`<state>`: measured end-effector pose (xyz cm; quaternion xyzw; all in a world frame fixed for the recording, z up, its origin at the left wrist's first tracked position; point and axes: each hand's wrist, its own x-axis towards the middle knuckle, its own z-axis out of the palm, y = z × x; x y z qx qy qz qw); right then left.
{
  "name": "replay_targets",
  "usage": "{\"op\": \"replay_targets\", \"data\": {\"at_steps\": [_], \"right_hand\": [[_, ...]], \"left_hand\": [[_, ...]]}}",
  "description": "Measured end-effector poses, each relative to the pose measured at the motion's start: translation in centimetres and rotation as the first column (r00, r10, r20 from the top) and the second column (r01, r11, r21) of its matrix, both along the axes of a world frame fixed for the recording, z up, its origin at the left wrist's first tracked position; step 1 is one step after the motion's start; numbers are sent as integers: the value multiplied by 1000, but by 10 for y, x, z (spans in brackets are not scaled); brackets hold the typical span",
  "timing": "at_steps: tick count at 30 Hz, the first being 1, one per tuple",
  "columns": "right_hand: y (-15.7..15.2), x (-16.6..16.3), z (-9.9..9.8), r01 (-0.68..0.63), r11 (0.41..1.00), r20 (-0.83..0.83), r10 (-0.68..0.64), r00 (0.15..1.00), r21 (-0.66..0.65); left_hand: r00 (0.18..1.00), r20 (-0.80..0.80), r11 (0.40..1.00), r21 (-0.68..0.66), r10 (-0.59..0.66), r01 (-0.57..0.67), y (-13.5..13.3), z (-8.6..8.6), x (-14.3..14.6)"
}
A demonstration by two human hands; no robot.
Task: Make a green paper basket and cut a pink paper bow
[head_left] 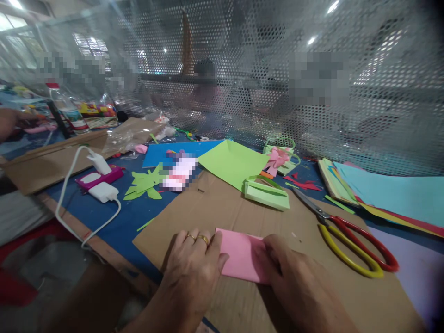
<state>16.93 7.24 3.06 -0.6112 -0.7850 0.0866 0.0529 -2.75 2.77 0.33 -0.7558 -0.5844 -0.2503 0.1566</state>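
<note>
A folded piece of pink paper (243,256) lies low over a brown cardboard sheet (204,203), between my two hands. My left hand (194,261), with rings on two fingers, holds its left edge, the thumb resting on the paper. At the opposite end, the fingers of my right hand (291,268) are closed on the right edge; some of those fingertips are hidden. Beyond the paper stands a small light-green paper bag (267,196) with a handle. Large scissors (326,216) with red and yellow handles lie partly open, to the right of my hands.
A green sheet (232,162) and green paper cutouts (145,182) lie farther back. Stacked coloured paper (391,185) is at right. A purple power strip (100,178) with white cables sits left, near a bottle (71,111). Perforated metal screen (243,69) bounds the back; another person's hand (21,120) is far left.
</note>
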Motion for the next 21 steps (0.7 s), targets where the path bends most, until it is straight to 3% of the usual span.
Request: {"op": "replay_targets", "data": {"at_steps": [14,21], "right_hand": [[2,3,-4,-43,999,-27,44,999,33],[1,3,-2,-25,1000,-7,24,1000,-18]], "left_hand": [[1000,12,1000,14,-16,16,-2,0,-2],[999,20,999,15,-37,37,-2,-1,-1]]}}
